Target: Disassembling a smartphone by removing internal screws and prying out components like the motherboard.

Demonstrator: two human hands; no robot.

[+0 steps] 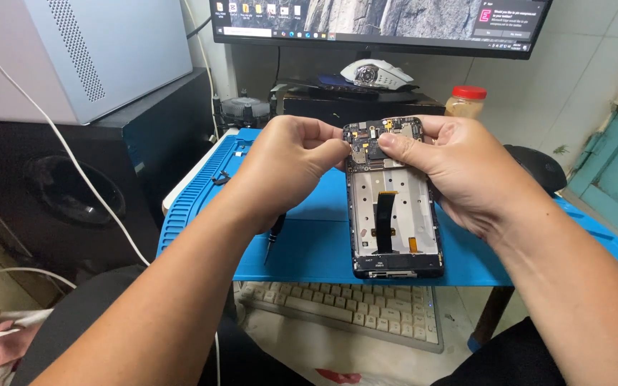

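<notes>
- Opened phone [393, 207] is held up between both hands, above the blue mat [309, 236], back cover off, insides facing the camera.
- Right hand [459, 171] carries it: fingers wrapped round the right edge and behind the frame, thumb pressed on the circuit board [377, 139] at the top end. Firm closed grip on the phone.
- Left hand [287, 168] comes in from the other side, fingertips pinched tight on the board's left edge, just across from the right thumb. Cannot tell if the pinch has a small part in it or only the board edge.
- Below the grip: bare white battery bay with a black ribbon cable [386, 221] running down its middle, then the small bottom board.
- Step in hand, as I read it: working the top board, either seating it or lifting it off the frame.
- Next move calls for small, even force from both thumbs, the frame kept steady, no twisting. The ribbon and connectors look easy to tear.
- Under the left wrist a screwdriver [273, 239] lies on the mat, within reach.
- Further off: keyboard [352, 307] under the mat's near edge; monitor [380, 21], white mouse [377, 71] and a red-lidded jar [466, 101] beyond the hands.
</notes>
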